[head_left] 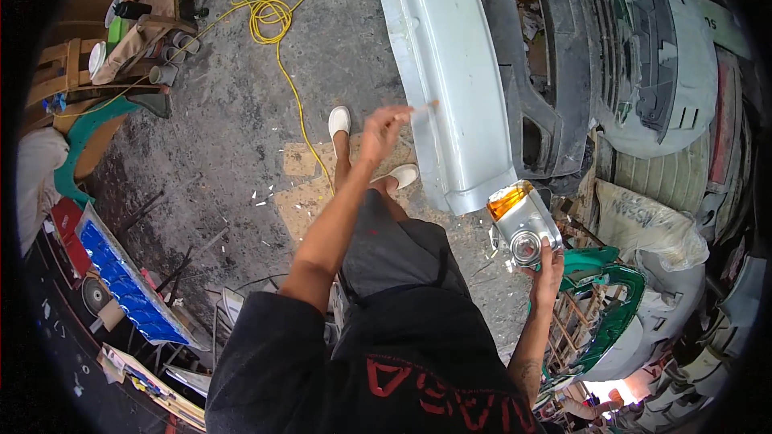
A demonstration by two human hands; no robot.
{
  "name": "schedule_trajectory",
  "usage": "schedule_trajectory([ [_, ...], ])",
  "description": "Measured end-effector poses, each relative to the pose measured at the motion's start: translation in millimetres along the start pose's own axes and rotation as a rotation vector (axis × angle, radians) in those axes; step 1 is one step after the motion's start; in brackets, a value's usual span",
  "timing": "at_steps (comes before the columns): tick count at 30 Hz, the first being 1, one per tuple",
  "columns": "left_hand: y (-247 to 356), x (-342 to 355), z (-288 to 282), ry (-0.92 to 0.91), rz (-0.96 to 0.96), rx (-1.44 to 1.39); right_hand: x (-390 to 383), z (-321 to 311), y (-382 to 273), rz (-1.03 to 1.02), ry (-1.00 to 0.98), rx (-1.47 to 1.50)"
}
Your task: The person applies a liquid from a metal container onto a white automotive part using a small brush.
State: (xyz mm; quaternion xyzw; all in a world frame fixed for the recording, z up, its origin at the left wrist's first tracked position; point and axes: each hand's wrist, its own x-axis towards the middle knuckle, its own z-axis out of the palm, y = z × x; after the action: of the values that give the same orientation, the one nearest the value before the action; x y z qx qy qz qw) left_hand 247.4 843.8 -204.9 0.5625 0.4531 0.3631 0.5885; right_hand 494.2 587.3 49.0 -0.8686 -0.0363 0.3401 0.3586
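Observation:
My left hand (pixel 383 130) reaches over the long white body panel (pixel 457 56), its fingers closed on a thin brush (pixel 426 105) with a small amber tip, somewhat blurred, at the panel's inner edge. My right hand (pixel 545 267) grips a silver metal can (pixel 521 225) with a cut-open top, amber-orange material inside and a round fitting at its near end. The can is held just beyond the panel's near end, to the right.
Stacked bumpers (pixel 667 56) crowd the right, with green frames (pixel 603 337) nearer. A coiled yellow cord (pixel 269 20) crosses the floor past cardboard (pixel 296 221) underfoot. Wooden shelving with cups (pixel 145 40), a green curved piece (pixel 80 145) and a blue mould (pixel 121 273) line the left.

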Motion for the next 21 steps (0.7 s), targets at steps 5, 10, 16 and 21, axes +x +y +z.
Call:
schedule_trajectory([
  [5,10.0,-99.9,42.9,-0.036,0.088,0.131,1.7,0.5,2.5,0.012,-0.007,0.019],
  [10,32.0,-109.8,26.9,-0.303,0.001,0.085,3.6,-0.1,7.3,0.043,0.053,0.013],
  [16,19.7,-13.7,3.0,-0.364,0.01,-0.074,6.0,-2.5,6.7,0.009,-0.034,0.029],
  [21,21.5,-36.7,18.9,0.022,0.112,0.142,4.3,-2.7,3.6,0.01,-0.064,0.054],
])
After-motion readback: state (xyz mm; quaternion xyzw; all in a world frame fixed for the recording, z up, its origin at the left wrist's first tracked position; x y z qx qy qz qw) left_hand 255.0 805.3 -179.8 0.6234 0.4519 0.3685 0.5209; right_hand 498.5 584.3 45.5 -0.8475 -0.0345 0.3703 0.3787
